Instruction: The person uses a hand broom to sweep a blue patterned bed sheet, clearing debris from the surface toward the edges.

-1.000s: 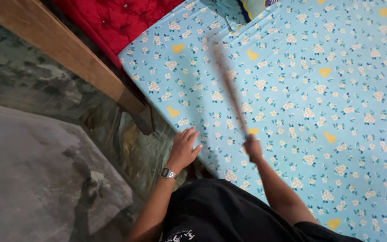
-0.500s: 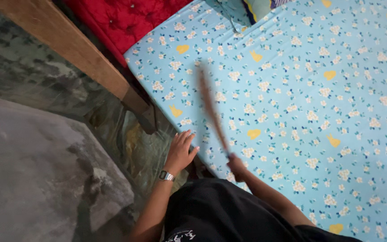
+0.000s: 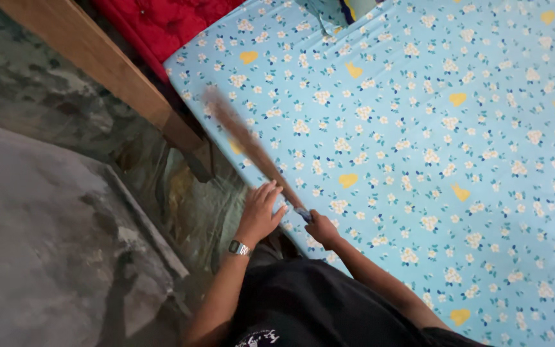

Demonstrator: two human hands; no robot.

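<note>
Sweeping the near left corner of the blue floral bed sheet (image 3: 419, 128) with the stick broom (image 3: 248, 146), right hand (image 3: 321, 228) clamped on its handle, left hand (image 3: 261, 212) lying open-fingered at the mattress edge, probably needing short flicks toward that edge.

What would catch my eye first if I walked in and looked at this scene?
Most striking is the light blue flowered bedsheet filling the right side. Over its near-left corner, the right hand grips a blurred brown broom-like stick, while the left hand, with a wristwatch, rests open at the mattress edge. At top left, a red tufted cushion lies beside a wooden bed frame.
</note>
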